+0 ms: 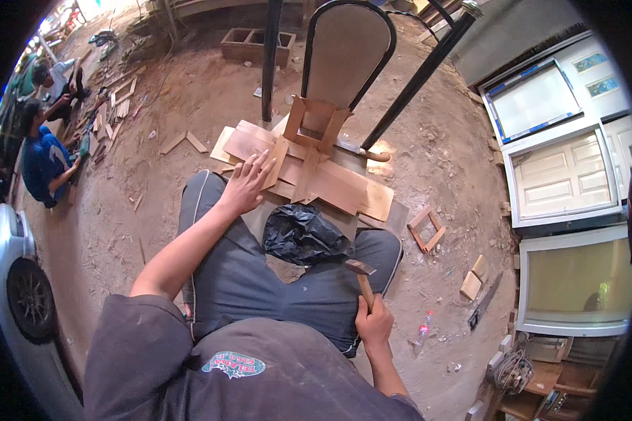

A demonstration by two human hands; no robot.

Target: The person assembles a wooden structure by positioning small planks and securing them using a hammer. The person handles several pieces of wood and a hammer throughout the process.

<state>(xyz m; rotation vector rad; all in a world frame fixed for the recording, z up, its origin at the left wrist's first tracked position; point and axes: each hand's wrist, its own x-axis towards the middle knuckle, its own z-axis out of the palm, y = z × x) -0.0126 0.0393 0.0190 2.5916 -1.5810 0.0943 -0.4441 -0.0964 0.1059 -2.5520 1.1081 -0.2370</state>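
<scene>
My right hand is closed around the wooden handle of a hammer, its head raised over my right thigh. My left hand lies with fingers stretched out on the flat wooden boards in front of my knees, beside a narrow wood strip. Past the fingertips, a small open wooden box frame stands on the stacked boards. A light board sticks out at the right of the stack. Crumpled black plastic lies between my thighs.
A chair with black tubing stands just beyond the boards. On the dirt at right lie a small wooden frame, a plastic bottle and a handsaw. White door panels line the right; two people and a car are left.
</scene>
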